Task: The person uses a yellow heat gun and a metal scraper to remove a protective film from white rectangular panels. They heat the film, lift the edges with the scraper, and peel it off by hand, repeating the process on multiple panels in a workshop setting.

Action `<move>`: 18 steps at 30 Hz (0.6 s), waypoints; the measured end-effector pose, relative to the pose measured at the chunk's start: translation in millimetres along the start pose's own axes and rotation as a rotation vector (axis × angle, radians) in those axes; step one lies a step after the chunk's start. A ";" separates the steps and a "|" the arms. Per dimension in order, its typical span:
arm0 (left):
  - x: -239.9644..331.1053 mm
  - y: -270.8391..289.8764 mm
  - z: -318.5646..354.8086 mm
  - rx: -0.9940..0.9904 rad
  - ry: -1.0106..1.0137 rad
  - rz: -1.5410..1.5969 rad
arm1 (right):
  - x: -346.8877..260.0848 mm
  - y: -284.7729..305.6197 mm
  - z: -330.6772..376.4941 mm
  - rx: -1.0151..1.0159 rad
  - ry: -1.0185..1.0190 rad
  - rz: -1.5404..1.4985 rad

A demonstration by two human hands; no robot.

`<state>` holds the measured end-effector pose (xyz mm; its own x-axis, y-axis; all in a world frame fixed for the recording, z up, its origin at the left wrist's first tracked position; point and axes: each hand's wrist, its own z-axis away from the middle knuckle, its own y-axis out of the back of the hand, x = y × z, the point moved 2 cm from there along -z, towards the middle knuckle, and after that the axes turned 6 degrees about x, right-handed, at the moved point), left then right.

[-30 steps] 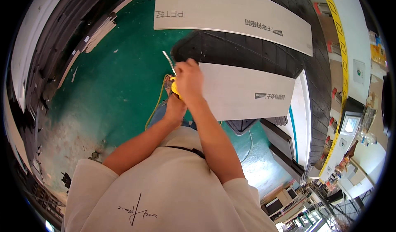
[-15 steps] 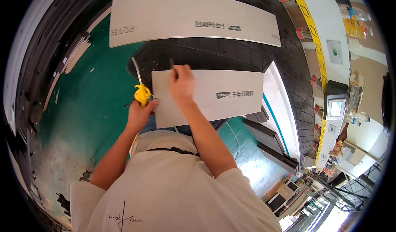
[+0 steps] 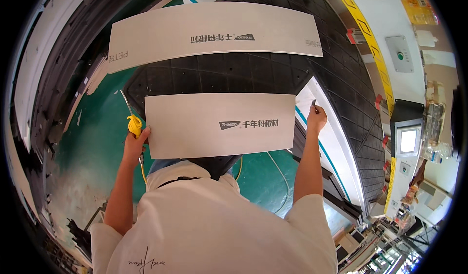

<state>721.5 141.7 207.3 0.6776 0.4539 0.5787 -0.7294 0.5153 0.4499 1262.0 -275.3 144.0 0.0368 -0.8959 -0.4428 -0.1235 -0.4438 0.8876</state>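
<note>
My left hand [image 3: 132, 145] is closed round a yellow air blow gun [image 3: 134, 125] with a long thin metal nozzle. Its thumb is by the left edge of a pale rectangular board [image 3: 195, 123] in front of me. A hose hangs below the blow gun. Past the board's right end, my right hand [image 3: 317, 119] pinches a small dark flat piece [image 3: 313, 103], too small to name. That hand is over a white panel with a blue edge [image 3: 336, 137], apart from the near board.
A longer pale board [image 3: 161, 40] lies farther off on the black ribbed table [image 3: 195, 76]. To the right runs a machine side with a yellow strip [image 3: 370, 55], a green button and a small screen [image 3: 408, 141]. Dark panels are stacked at far left. The floor [image 3: 73, 152] is green.
My right hand has swung right, from over the near board's upper left to beyond its right end, still with the dark piece. My left hand and the blow gun have shifted left.
</note>
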 end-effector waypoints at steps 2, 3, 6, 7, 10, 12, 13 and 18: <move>-3.1 2.0 5.1 -0.064 -0.007 0.005 | -46.0 1.4 20.5 0.010 0.140 -0.155; -5.7 7.5 7.9 -0.096 -0.007 0.002 | -59.6 0.6 34.2 0.012 0.203 -0.234; -10.2 16.1 9.8 -0.198 0.002 0.006 | -74.7 -11.7 55.8 0.027 0.297 -0.211; -8.7 18.0 9.5 -0.224 -0.015 -0.042 | -79.1 -14.9 61.0 0.050 0.286 -0.162; -1.4 23.9 -5.4 -0.308 -0.081 -0.144 | -95.7 -22.3 83.7 0.095 0.249 -0.113; -0.3 27.7 -18.5 -0.365 -0.146 -0.162 | -117.6 -33.0 104.3 0.052 0.280 -0.134; -4.5 28.4 -21.4 -0.385 -0.162 -0.085 | -138.6 -38.4 122.3 0.034 0.305 -0.152; -31.0 22.2 -26.9 -0.414 -0.168 0.226 | -276.7 -81.6 257.5 -0.045 0.487 -0.355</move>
<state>686.9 158.6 181.0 0.4579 0.4814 0.7474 -0.7347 0.6783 0.0132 1006.6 14.5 161.4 0.5190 -0.5949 -0.6138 0.0212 -0.7089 0.7050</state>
